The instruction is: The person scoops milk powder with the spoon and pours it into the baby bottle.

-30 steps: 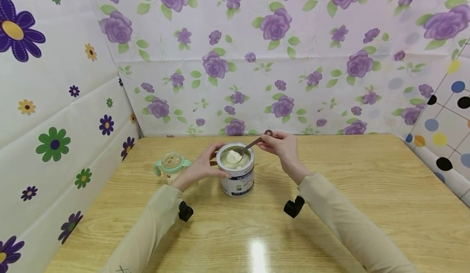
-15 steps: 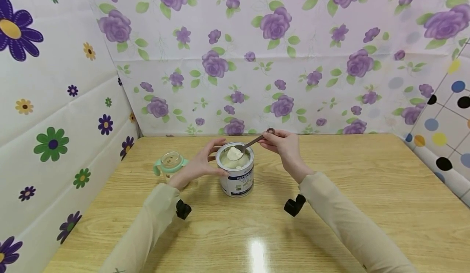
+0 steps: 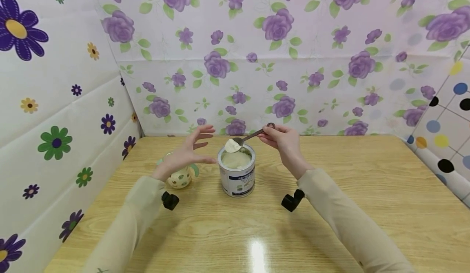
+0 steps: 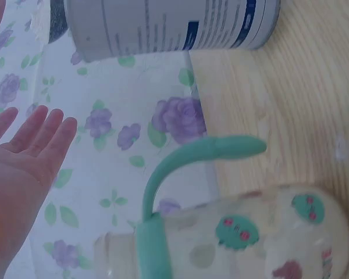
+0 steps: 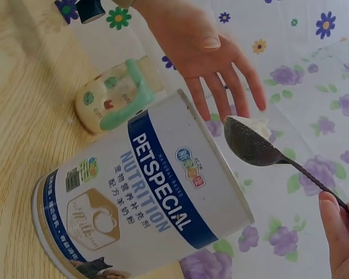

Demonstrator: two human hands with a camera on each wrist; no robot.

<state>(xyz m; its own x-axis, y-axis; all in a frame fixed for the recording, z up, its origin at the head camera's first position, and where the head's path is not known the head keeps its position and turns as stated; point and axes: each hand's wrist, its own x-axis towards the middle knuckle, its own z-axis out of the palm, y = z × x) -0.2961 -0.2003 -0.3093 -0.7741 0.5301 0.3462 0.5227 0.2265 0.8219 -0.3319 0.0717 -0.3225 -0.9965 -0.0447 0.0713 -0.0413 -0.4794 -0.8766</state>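
Observation:
Pinched by its dark handle, a spoon [image 5: 253, 145] heaped with pale powder [image 3: 232, 145] is held over the rim of the open tin by my right hand [image 3: 284, 144]. The white and blue milk powder tin [image 3: 238, 182] stands upright with powder inside. Off the tin's left side, my left hand [image 3: 187, 152] has its fingers spread and holds nothing. Beneath that wrist stands a clear baby bottle [image 3: 180, 179] with green handles [image 4: 192, 154], partly covered by the hand in the head view; its mouth shows no cap in the left wrist view.
The wooden table [image 3: 227, 232] carries the tin and bottle. Flower-print cloth [image 3: 249, 81] hangs behind the table, another flowered cloth [image 3: 84, 114] along its left side, and a dotted cloth [image 3: 444, 134] on the right.
My left hand has let go of the tin and moved left over the bottle. My right hand has lifted the loaded spoon from inside the tin to above its rim.

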